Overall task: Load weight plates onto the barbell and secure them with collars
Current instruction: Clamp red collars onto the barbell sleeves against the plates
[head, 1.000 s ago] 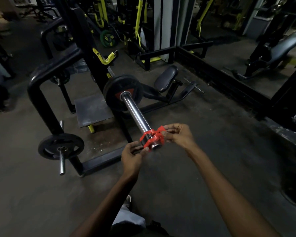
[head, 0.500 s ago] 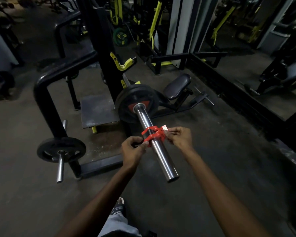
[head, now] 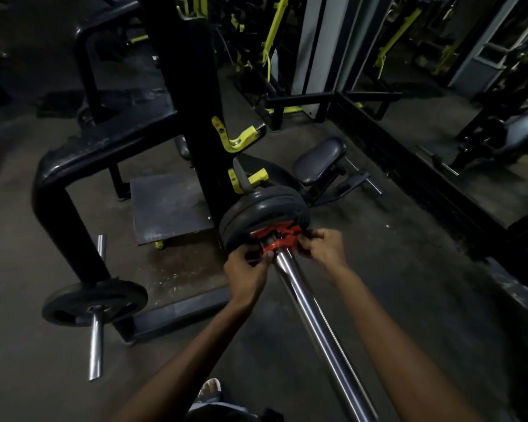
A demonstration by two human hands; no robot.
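A chrome barbell sleeve [head: 314,324] runs from the bottom right up to black weight plates [head: 264,210] at the centre. A red collar [head: 276,239] sits on the sleeve, pressed up against the outer plate. My left hand [head: 246,274] grips the collar's lower left side. My right hand [head: 319,246] pinches its right side. The fingers hide part of the collar's clasp.
The black rack upright [head: 183,86] with yellow hooks [head: 237,138] stands just behind the plates. A storage peg [head: 95,339] carrying a small black plate [head: 93,301] sticks out at the lower left. A padded seat [head: 319,159] lies to the right on the concrete floor.
Both hands have slid the red collar from the sleeve's end up along the bar until it meets the plates. The view has moved closer to the rack.
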